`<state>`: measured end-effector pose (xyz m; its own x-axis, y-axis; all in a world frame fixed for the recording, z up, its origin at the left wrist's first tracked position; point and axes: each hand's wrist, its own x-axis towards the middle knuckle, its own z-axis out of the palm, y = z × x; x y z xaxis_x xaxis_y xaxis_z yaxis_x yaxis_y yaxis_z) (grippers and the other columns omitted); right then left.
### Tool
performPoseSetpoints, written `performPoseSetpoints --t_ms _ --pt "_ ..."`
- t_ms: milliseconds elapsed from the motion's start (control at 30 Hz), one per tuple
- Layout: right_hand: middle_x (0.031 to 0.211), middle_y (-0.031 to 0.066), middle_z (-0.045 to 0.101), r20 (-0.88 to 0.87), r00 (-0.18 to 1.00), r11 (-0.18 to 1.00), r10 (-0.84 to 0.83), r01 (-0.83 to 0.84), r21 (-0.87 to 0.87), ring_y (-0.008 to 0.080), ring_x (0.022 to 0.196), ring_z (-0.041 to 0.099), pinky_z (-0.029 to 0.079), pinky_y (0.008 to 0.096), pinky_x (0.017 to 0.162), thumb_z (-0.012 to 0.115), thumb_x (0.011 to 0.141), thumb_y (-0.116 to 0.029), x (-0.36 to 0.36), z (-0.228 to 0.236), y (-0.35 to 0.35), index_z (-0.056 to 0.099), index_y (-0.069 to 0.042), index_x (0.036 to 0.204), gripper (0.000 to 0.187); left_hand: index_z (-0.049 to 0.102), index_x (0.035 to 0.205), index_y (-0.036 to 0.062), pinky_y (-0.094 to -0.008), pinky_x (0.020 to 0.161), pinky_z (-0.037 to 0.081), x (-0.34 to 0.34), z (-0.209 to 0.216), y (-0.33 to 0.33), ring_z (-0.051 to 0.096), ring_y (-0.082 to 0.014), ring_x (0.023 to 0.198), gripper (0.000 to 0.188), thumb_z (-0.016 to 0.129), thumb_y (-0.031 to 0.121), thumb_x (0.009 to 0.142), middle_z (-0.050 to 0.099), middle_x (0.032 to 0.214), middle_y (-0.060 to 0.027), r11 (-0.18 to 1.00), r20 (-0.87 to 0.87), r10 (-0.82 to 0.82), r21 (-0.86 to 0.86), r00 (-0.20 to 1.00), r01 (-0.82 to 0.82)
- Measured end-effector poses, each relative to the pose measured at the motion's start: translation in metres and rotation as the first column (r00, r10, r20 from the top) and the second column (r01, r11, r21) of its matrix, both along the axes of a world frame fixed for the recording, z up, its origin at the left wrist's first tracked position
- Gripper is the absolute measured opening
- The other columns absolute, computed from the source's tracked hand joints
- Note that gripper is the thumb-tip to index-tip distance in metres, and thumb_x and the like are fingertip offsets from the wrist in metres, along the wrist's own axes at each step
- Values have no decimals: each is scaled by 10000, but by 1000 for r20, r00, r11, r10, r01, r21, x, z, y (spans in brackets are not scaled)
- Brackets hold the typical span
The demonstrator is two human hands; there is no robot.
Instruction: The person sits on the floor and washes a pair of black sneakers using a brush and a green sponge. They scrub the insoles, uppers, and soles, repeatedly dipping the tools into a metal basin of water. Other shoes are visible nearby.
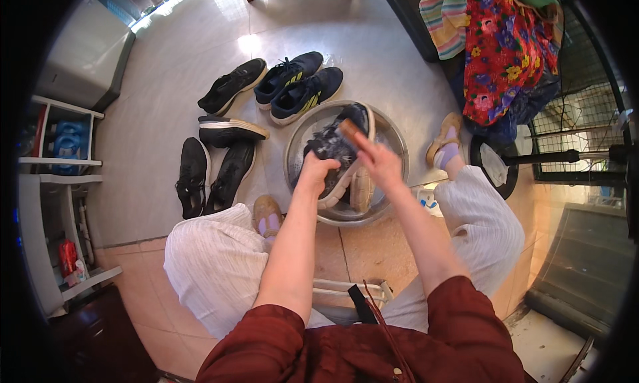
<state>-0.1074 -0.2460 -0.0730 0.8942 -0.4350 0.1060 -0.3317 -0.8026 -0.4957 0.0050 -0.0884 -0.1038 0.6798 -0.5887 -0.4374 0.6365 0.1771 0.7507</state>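
A round metal basin (pixel 291 141) stands on the floor between my feet. In it are dark sneakers with pale soles, and white suds cover the top of the dark sneaker (pixel 327 143) I am working on. My left hand (pixel 318 172) is closed on that sneaker's near left side. My right hand (pixel 381 162) grips a scrub brush with a brown back (pixel 349 130), which lies over the sneaker's upper and is slightly blurred. A second sneaker's pale sole (pixel 361 190) shows beneath my right hand. The bristles are hidden.
Left of the basin stand several black shoes (pixel 193 173), one tipped on its side (pixel 233 128). Beyond it sits a navy pair with yellow stripes (pixel 306 95). Floral cloth (pixel 496 50) hangs at right above a black stand (pixel 509 163). Open shelves (pixel 66 143) line the left.
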Motion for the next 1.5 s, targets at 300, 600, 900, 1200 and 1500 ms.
performPoseSetpoints --t_ms 300,600,900,1200,1500 --pt "847 158 663 -206 976 998 65 -64 14 364 820 663 530 466 723 570 957 -367 -17 19 -2 520 -355 1392 439 631 1085 -2 -325 809 522 -19 17 4 653 -211 869 510 614 -156 599 674 983 -61 980 70 -72 188 995 58" --pt "816 142 653 -234 972 991 29 -58 -121 344 769 668 529 462 660 600 937 -331 -22 22 -5 556 -346 1351 416 601 1135 -5 -298 835 494 -56 30 0 623 -202 947 585 624 -159 572 655 1029 -60 973 187 -34 231 982 -10" --pt "848 145 657 -320 947 994 12 -46 -99 363 804 665 525 494 687 600 929 -392 -23 8 -2 509 -392 1384 464 591 1136 -3 -313 824 516 -69 13 -3 639 -207 929 558 611 -180 606 650 1033 -67 976 212 27 207 977 -72" --pt "1072 173 695 -323 810 816 -491 556 155 415 980 660 514 520 849 490 964 -391 -16 -36 -30 490 -317 1416 458 617 1088 -9 -368 829 546 -45 8 -4 658 -257 906 405 665 -111 699 669 1009 -99 993 -196 115 41 974 -109" --pt "1226 246 630 -647 699 835 -305 523 171 412 1153 597 470 496 989 525 930 -276 -45 -130 -29 543 -108 1338 441 627 1108 -10 -431 873 553 -20 -18 -2 669 -288 951 277 651 -18 833 678 1059 -133 997 -517 20 -54 856 -56"
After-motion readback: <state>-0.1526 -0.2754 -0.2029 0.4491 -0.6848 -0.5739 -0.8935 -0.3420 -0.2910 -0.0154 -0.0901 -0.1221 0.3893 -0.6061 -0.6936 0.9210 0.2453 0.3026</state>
